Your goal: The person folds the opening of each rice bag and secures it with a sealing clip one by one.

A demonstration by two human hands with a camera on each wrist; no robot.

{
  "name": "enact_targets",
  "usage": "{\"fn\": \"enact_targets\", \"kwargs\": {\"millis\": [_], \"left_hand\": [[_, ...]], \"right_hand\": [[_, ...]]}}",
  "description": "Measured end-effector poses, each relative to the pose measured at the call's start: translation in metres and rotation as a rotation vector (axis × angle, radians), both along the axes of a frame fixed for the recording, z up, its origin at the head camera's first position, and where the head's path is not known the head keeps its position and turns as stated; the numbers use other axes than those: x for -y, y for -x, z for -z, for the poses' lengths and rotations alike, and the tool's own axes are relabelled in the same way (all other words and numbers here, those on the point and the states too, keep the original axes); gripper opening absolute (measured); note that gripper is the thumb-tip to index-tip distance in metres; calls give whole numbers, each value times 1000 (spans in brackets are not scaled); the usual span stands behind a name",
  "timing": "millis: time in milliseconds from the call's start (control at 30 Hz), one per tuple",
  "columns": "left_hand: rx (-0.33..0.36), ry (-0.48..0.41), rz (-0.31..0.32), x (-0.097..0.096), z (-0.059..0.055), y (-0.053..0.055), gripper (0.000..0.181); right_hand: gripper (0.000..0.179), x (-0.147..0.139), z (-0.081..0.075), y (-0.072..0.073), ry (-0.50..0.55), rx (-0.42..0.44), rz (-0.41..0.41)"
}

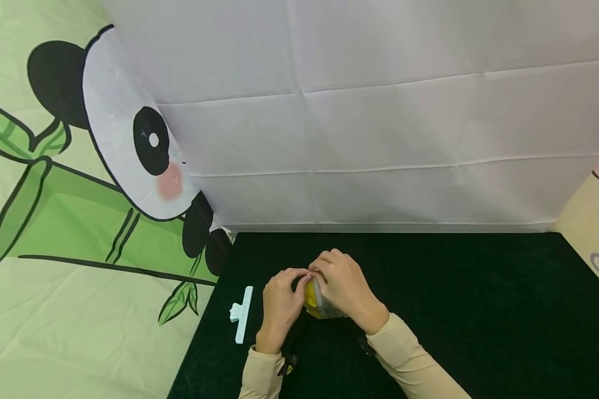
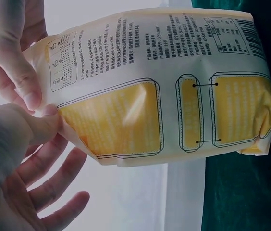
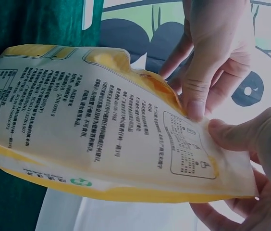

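A yellow and white snack bag (image 1: 324, 305) with printed text on its back stands on the dark table between both hands. At its top edge my left hand (image 1: 282, 299) pinches the film between thumb and forefinger, the other fingers spread loose in the left wrist view. Right beside it, my right hand (image 1: 343, 281) pinches the same edge, thumb on the printed side. In the right wrist view the two thumbs sit close together on the bag (image 3: 111, 125). A pale blue sealing clip (image 1: 243, 315) lies on the table to the left of my left hand.
The table (image 1: 459, 310) has a dark green cloth top. Behind it hangs a white, creased fabric backdrop (image 1: 379, 122). A green panel with a panda drawing (image 1: 130, 138) runs along the left, and a cream panel (image 1: 591, 233) borders the right.
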State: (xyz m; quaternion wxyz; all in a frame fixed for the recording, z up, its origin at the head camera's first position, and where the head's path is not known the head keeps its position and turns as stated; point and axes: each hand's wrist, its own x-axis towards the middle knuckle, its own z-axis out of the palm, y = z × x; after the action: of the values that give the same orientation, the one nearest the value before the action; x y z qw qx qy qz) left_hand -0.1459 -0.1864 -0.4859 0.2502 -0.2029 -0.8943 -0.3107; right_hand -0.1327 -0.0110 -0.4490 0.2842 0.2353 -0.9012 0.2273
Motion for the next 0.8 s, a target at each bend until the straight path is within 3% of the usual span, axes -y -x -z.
{"fn": "enact_targets", "kwargs": {"millis": [467, 800], "left_hand": [[14, -22, -13, -2, 2, 0, 10], [17, -5, 5, 3, -1, -2, 10]], "right_hand": [[4, 3, -10, 0, -154, -55, 5], [9, 5, -8, -2, -132, -41, 9]]}}
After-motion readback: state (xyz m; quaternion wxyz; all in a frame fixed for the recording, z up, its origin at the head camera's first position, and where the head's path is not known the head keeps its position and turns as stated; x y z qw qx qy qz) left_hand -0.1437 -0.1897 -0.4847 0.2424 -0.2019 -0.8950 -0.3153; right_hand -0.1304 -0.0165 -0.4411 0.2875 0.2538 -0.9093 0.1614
